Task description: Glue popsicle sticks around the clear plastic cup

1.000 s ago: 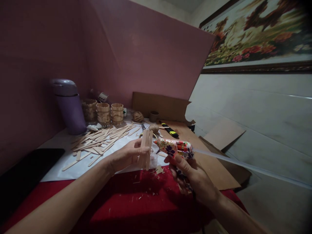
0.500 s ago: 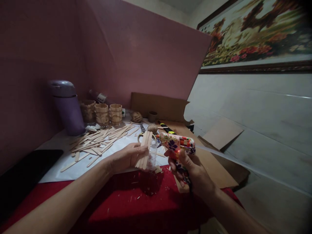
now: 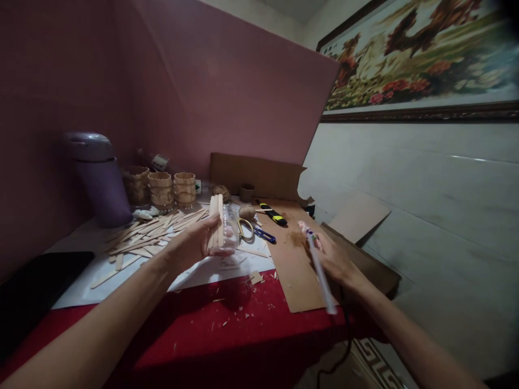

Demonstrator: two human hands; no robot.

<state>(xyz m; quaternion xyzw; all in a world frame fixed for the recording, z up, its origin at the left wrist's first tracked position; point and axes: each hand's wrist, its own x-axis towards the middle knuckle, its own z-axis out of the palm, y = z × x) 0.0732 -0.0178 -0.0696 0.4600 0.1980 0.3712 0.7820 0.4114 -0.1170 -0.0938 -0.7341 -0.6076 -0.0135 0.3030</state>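
My left hand (image 3: 203,240) is closed around a clear plastic cup (image 3: 231,227), with several flat wooden craft sticks (image 3: 216,219) standing side by side along its wall. Over the brown cardboard at the right, my right hand (image 3: 327,254) grips a flower-patterned hot glue gun (image 3: 305,229). A clear glue stick (image 3: 323,281) juts from the gun's back end toward me. Scissors with gold-coloured handles (image 3: 245,230) and a blue-handled tool (image 3: 264,234) lie just beyond the cup.
Loose craft sticks (image 3: 150,235) cover the white paper at left, near decorated cups (image 3: 185,190) and a purple flask (image 3: 101,183). Twine balls (image 3: 246,212), a small brown pot (image 3: 247,192) and a black-and-yellow cutter (image 3: 272,214) lie further back. Wood scraps (image 3: 256,277) dot the red cloth (image 3: 194,329).
My right hand has carried the glue gun right, away from the sticks, and turned it so its back end points toward me. My left hand has moved left and up, tilting the cup more upright.
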